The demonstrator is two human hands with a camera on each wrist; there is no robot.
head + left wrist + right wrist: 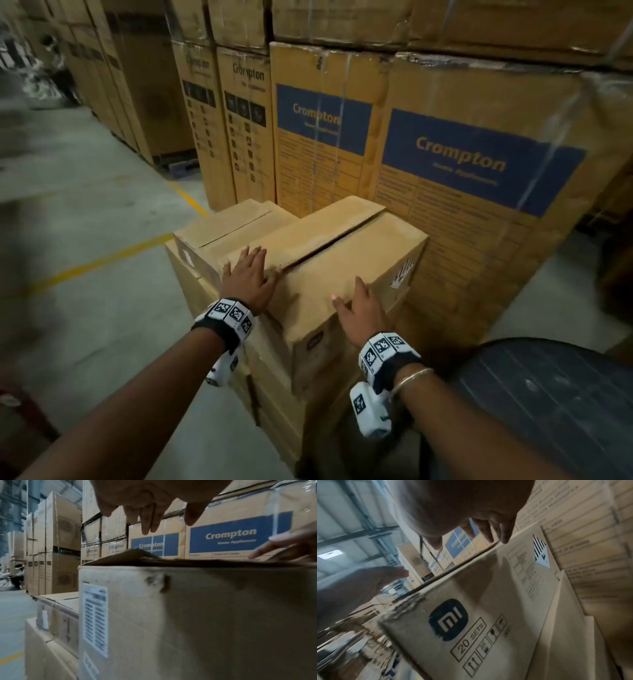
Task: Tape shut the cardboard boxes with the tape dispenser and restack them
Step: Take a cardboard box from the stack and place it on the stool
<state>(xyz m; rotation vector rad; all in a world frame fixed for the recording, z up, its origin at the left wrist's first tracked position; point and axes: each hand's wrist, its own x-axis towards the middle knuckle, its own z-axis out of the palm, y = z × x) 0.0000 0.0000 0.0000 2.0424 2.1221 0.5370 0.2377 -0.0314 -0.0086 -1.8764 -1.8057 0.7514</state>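
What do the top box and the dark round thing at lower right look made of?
Top box: brown corrugated cardboard, matte; fluted edges show at its worn corner in the right wrist view.
Round thing: probably dark moulded plastic with raised ribs and a slight sheen; too dim to be sure.

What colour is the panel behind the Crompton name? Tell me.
Blue panel with yellowish lettering, clearest in the head view.
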